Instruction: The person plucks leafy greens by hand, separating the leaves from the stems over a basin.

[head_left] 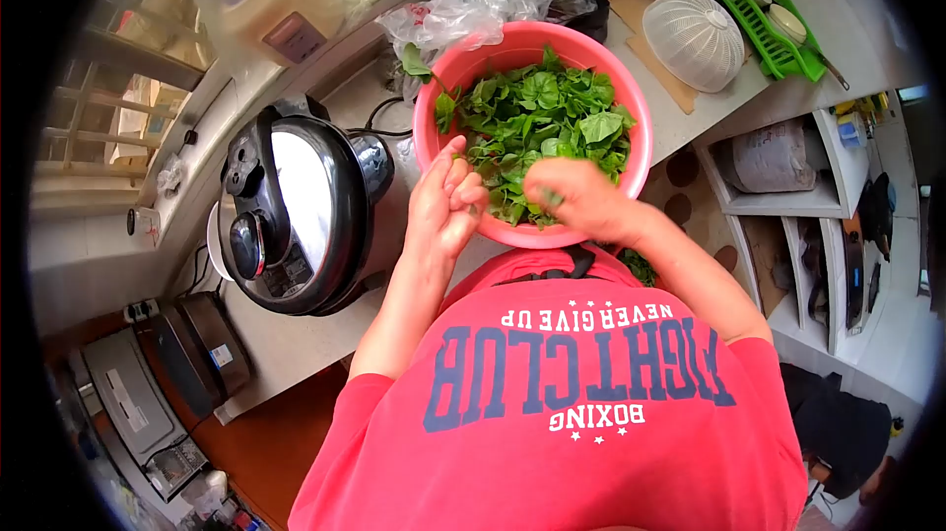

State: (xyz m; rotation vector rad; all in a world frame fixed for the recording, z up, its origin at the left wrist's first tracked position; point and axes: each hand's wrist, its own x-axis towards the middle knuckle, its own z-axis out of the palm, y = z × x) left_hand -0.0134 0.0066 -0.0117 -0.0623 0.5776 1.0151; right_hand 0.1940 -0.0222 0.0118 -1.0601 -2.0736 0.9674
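From my remote seat I see, on the left, a rounded cooker, glossy black and silver. Next comes the left hand, fingers curled by the basin's near-left rim; I can't tell whether they grip anything. Soft, broad green leaves lie loose in the smooth pink plastic basin. The right hand, curled and blurred over its near side, shows a green scrap, perhaps pinched. I judge this to be picking over leaves; the next move calls for a light pinch. Farther right sits a domed, lattice-walled white strainer.
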